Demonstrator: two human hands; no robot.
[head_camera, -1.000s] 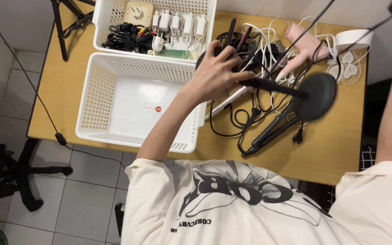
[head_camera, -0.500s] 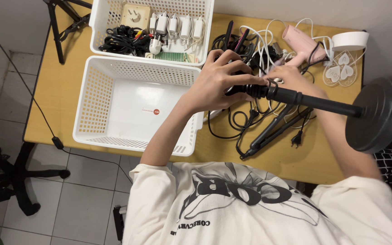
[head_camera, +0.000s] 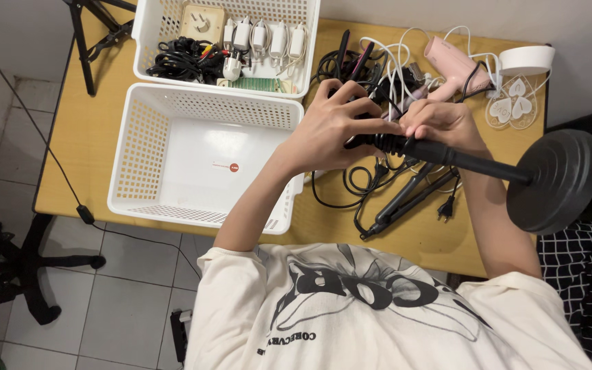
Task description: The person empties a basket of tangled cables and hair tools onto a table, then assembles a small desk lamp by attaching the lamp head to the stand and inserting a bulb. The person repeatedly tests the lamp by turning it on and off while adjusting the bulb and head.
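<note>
A black stand with a round heavy base and a straight pole lies sideways in the air over the table's right part. My left hand wraps the ribbed black end of the pole. My right hand grips the pole just right of it. Under both hands lies a tangle of black and white cables and a black hair straightener.
An empty white perforated basket sits left of my hands. A second white basket behind it holds cables, adapters and chargers. A pink hair dryer and a white round device lie at the back right. A chair base stands on the floor.
The stand has been lifted off the table and turned on its side, its round base swinging out to the right. Both hands have closed on its pole.
</note>
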